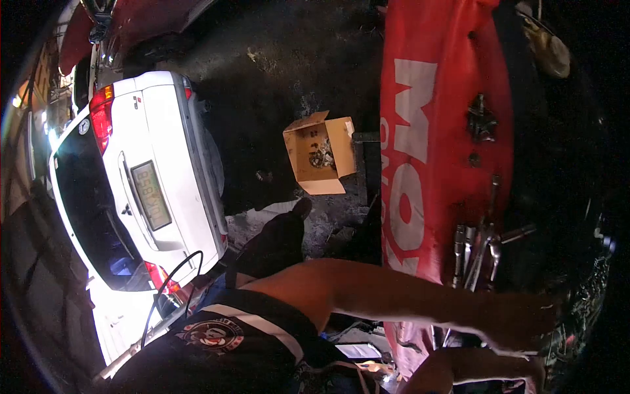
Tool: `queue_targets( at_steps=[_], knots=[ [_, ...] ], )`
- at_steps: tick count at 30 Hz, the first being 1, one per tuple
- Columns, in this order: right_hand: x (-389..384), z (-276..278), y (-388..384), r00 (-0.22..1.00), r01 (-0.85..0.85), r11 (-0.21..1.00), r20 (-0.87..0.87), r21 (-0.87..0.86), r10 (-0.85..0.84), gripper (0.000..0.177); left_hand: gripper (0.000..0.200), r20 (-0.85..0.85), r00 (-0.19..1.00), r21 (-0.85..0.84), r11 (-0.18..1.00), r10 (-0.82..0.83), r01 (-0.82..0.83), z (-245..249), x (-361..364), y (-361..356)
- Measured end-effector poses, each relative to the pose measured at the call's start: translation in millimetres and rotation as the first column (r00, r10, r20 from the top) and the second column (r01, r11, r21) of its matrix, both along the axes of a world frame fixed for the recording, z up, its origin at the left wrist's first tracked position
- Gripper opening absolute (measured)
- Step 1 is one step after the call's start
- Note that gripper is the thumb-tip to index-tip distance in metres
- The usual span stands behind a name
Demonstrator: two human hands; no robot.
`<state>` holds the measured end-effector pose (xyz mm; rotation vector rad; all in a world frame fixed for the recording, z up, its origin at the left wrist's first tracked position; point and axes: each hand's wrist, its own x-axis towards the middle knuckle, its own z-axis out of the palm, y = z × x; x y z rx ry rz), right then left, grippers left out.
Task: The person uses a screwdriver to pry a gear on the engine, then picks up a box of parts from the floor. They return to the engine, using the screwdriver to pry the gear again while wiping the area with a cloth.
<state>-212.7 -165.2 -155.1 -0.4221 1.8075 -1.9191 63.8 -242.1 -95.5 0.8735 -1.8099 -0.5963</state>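
Note:
Neither my left hand nor my right hand can be made out; the right side of the view is very dark. A co-worker in a black shirt (213,335) with a round logo leans in from the bottom. The co-worker's bare forearm (407,299) reaches across a red cover (453,59) with white letters, and a second forearm (472,368) shows below it. Their hands are in deep shadow, and what they touch is hidden. Several metal tools (467,253) lie on the cover, with a small dark metal part (482,119) farther up.
The view is turned on its side. A white car (154,118) stands at the left, its rear showing. An open cardboard box (342,148) with small parts inside sits on the dark floor. A pale cloth or bag (548,49) is at the top right.

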Motion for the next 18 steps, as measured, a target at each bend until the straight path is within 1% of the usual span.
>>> queue_targets(
  at_steps=[1, 2, 4, 6, 8, 10, 12, 14, 16, 17, 18],
  knots=[
    [6.5, -1.4, 6.8, 1.000, -0.002, 1.000, -0.008, 0.003, 0.002, 0.032, 0.046, -0.112, 0.993, 0.048, 0.998, -0.041, 0.047, 2.0, 14.0, 11.9],
    [12.5, -3.6, 14.9, 1.000, 0.000, 1.000, -0.017, 0.004, 0.000, 0.032, 0.043, -0.259, 0.949, 0.146, 0.963, -0.182, 0.225, 3.1, 31.5, 29.2],
    [25.0, -7.5, 35.5, 0.999, 0.008, 1.000, -0.038, 0.001, -0.008, 0.032, 0.039, -0.392, 0.888, 0.148, 0.936, -0.240, 0.319, 3.0, 68.2, 73.1],
    [39.5, -11.9, 59.0, 0.998, 0.010, 1.000, -0.055, -0.004, -0.010, 0.032, 0.037, -0.372, 0.922, 0.018, 0.993, -0.104, 0.119, -7.1, 98.0, 134.6],
    [56.0, -15.7, 86.6, 0.997, 0.012, 1.000, -0.081, -0.019, -0.013, 0.032, 0.035, -0.387, 0.879, -0.005, 0.954, -0.279, 0.301, -36.2, 145.0, 184.4],
    [76.7, -20.1, 117.4, 0.994, 0.004, 0.999, -0.113, -0.039, -0.009, 0.031, 0.035, -0.364, 0.887, 0.126, 0.929, -0.284, 0.349, -67.9, 196.8, 245.3],
    [101.5, -23.5, 155.8, 0.988, -0.001, 0.998, -0.152, -0.070, -0.010, 0.031, 0.049, -0.345, 0.831, 0.233, 0.817, -0.437, 0.527, -126.7, 244.2, 308.7],
    [130.4, -27.9, 198.9, 0.979, -0.018, 0.995, -0.206, -0.102, -0.003, 0.031, 0.040, -0.322, 0.756, 0.388, 0.648, -0.570, 0.655, -198.7, 302.9, 360.8],
    [168.8, -32.9, 235.3, 0.967, -0.053, 0.991, -0.254, -0.121, 0.021, 0.031, 0.034, -0.137, 0.814, 0.487, 0.677, -0.565, 0.552, -306.5, 351.0, 434.6],
    [189.6, -36.5, 248.4, 0.961, -0.084, 0.986, -0.272, -0.145, 0.042, 0.031, 0.030, 0.038, 0.806, 0.528, 0.696, -0.591, 0.486, -365.7, 375.4, 475.5],
    [209.0, -39.5, 261.0, 0.957, -0.116, 0.979, -0.282, -0.166, 0.065, 0.031, 0.028, 0.213, 0.771, 0.559, 0.722, -0.600, 0.407, -423.2, 401.6, 510.5]
  ],
)
